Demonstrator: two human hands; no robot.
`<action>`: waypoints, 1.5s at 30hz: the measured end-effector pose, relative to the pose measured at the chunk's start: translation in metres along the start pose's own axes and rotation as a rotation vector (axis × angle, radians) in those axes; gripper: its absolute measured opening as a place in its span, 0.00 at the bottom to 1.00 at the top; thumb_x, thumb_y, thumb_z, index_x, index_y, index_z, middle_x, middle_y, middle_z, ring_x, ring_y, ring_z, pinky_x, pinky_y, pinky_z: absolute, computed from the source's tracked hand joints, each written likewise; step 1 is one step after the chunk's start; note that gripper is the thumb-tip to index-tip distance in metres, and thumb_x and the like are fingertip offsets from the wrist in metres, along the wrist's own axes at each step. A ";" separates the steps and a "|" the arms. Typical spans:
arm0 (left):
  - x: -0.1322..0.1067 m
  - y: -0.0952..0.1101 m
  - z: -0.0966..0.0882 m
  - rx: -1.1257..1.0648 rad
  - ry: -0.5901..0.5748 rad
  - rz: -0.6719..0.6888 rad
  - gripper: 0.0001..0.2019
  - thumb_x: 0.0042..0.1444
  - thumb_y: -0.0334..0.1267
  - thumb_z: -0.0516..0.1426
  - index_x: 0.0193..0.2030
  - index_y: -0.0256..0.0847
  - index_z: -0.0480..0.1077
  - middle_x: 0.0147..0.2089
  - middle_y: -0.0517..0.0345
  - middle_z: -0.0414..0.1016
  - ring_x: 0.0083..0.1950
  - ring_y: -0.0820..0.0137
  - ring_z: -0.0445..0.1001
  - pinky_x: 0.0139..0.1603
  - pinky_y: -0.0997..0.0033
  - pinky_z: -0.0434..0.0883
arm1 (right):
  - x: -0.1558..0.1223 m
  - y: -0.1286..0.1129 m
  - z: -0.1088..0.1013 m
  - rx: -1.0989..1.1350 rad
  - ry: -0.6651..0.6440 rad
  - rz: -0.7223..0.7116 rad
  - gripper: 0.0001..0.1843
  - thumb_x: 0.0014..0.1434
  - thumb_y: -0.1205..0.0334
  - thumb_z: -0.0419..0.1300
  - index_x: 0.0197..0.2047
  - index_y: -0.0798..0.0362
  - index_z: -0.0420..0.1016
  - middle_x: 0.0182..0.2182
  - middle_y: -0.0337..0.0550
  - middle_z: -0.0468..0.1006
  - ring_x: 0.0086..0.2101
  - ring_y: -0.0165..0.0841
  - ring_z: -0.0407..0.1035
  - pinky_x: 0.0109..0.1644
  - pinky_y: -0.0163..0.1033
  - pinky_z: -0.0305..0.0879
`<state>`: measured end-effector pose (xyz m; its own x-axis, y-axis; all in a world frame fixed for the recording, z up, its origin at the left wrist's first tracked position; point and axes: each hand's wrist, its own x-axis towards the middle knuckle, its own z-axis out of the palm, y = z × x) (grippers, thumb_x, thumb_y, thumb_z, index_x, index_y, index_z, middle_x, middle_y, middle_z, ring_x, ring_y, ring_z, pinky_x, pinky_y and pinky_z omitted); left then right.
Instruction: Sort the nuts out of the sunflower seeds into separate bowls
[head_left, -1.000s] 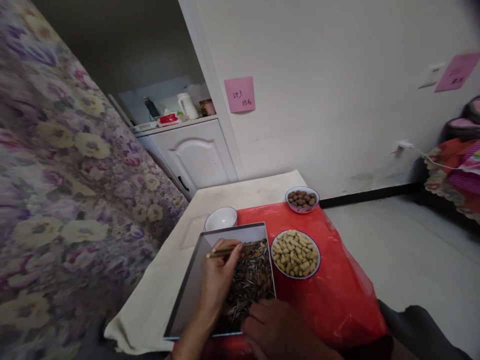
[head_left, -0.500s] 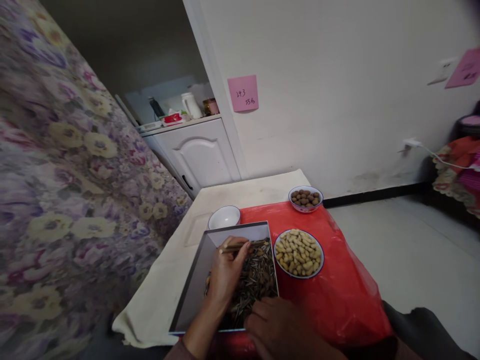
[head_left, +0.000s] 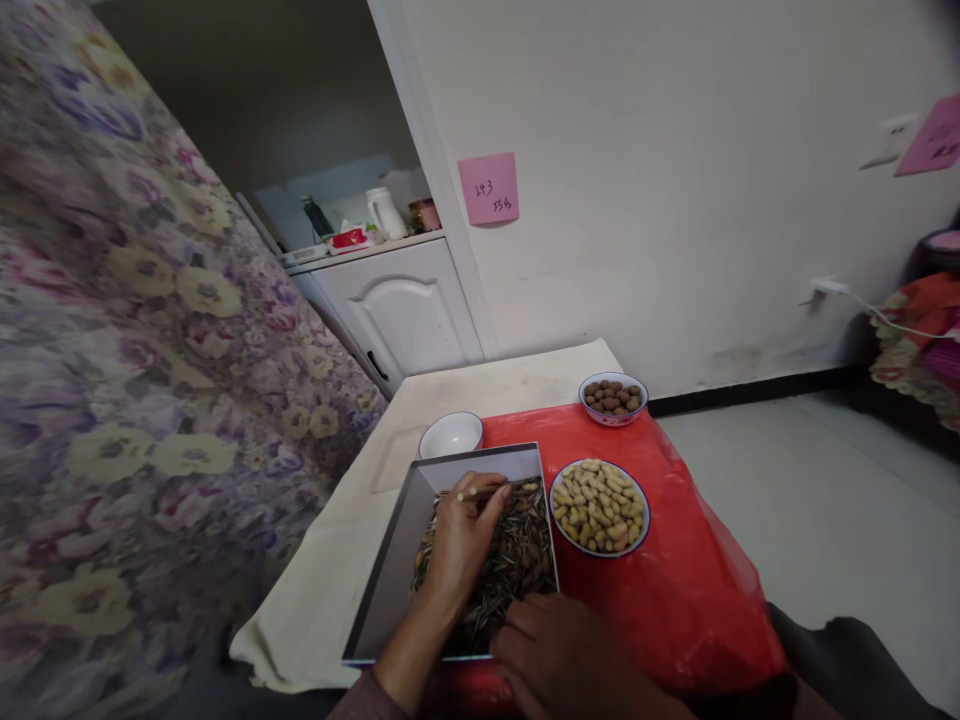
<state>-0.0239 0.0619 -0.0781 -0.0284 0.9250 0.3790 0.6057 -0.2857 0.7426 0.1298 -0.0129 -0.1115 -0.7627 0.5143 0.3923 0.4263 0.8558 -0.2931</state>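
Observation:
A box (head_left: 388, 565) with grey inner walls lies in front of me, filled with striped sunflower seeds (head_left: 514, 555) and some brown nuts or shells among them. My left hand (head_left: 459, 545) is inside the box, closed around a pair of chopsticks (head_left: 480, 492). Their tips point right into the seeds near the far right corner; whether they pinch anything cannot be made out. At the near right corner, my right hand (head_left: 555, 645) has its fingers curled over the box's front rim, its thumb side partly in shadow.
Right of the box stands a bowl of peanuts (head_left: 600, 507). Farther back is a bowl of round brown nuts (head_left: 613, 398). A white bowl (head_left: 451, 435) sits behind the box. Red plastic sheeting (head_left: 697, 590) covers the table's right part; a floral curtain (head_left: 165, 430) hangs at left.
My left hand has shifted slightly right, and the chopsticks lie closer to the box's far right corner. The right hand stays at the front rim. The view moved slightly.

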 end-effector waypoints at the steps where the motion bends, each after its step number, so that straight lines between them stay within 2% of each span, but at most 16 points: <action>1: 0.000 0.001 0.000 -0.003 -0.006 0.001 0.08 0.59 0.41 0.58 0.38 0.41 0.77 0.37 0.56 0.78 0.39 0.67 0.77 0.40 0.70 0.73 | 0.000 0.000 0.000 0.002 -0.001 0.002 0.03 0.59 0.66 0.61 0.34 0.53 0.69 0.33 0.40 0.75 0.32 0.33 0.68 0.32 0.36 0.57; 14: -0.001 0.005 -0.006 0.032 0.017 0.000 0.09 0.58 0.41 0.58 0.35 0.40 0.76 0.32 0.58 0.77 0.35 0.67 0.77 0.38 0.71 0.71 | -0.001 -0.001 -0.001 0.004 0.004 0.001 0.04 0.60 0.65 0.60 0.34 0.53 0.68 0.33 0.40 0.75 0.33 0.33 0.68 0.32 0.36 0.58; 24: -0.012 0.009 -0.018 0.045 0.016 -0.002 0.10 0.63 0.43 0.55 0.38 0.41 0.75 0.36 0.57 0.75 0.39 0.67 0.76 0.41 0.70 0.71 | -0.001 0.002 0.005 0.012 0.014 -0.004 0.04 0.57 0.67 0.62 0.34 0.53 0.68 0.33 0.40 0.76 0.32 0.33 0.68 0.32 0.36 0.57; 29: -0.023 0.028 -0.043 0.016 0.056 0.025 0.08 0.61 0.42 0.58 0.40 0.42 0.76 0.37 0.57 0.76 0.39 0.68 0.76 0.41 0.71 0.72 | -0.001 0.001 0.002 -0.001 0.020 0.008 0.05 0.58 0.66 0.62 0.34 0.53 0.69 0.33 0.39 0.76 0.32 0.33 0.67 0.32 0.37 0.56; 32: -0.030 0.048 -0.059 -0.001 0.091 0.039 0.07 0.60 0.41 0.59 0.41 0.43 0.76 0.37 0.58 0.77 0.40 0.68 0.76 0.42 0.71 0.72 | 0.000 0.001 -0.003 -0.002 0.007 -0.001 0.04 0.59 0.66 0.62 0.34 0.53 0.68 0.33 0.39 0.76 0.32 0.33 0.67 0.32 0.36 0.57; 35: -0.035 0.071 -0.066 -0.016 0.120 0.082 0.06 0.59 0.39 0.59 0.41 0.43 0.77 0.36 0.59 0.77 0.39 0.68 0.77 0.40 0.72 0.73 | 0.000 0.001 -0.006 -0.012 0.000 0.000 0.04 0.60 0.65 0.61 0.34 0.53 0.68 0.34 0.39 0.76 0.32 0.33 0.67 0.32 0.36 0.57; 39: -0.038 0.093 -0.057 -0.014 0.062 0.159 0.06 0.60 0.36 0.59 0.42 0.44 0.77 0.37 0.60 0.78 0.38 0.70 0.77 0.38 0.74 0.74 | 0.000 0.001 -0.001 -0.019 0.027 0.007 0.04 0.59 0.65 0.61 0.34 0.53 0.69 0.33 0.39 0.76 0.32 0.33 0.67 0.32 0.36 0.58; 45: -0.035 0.089 -0.024 -0.088 -0.074 0.184 0.06 0.62 0.35 0.57 0.43 0.46 0.76 0.39 0.59 0.77 0.40 0.70 0.76 0.38 0.73 0.74 | 0.002 0.003 0.010 -0.002 0.008 -0.003 0.03 0.60 0.63 0.58 0.38 0.53 0.71 0.35 0.40 0.78 0.32 0.34 0.70 0.30 0.36 0.60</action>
<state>0.0117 -0.0021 -0.0121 0.1365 0.8703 0.4732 0.5231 -0.4690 0.7116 0.1247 -0.0097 -0.1204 -0.7598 0.5121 0.4005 0.4252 0.8574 -0.2898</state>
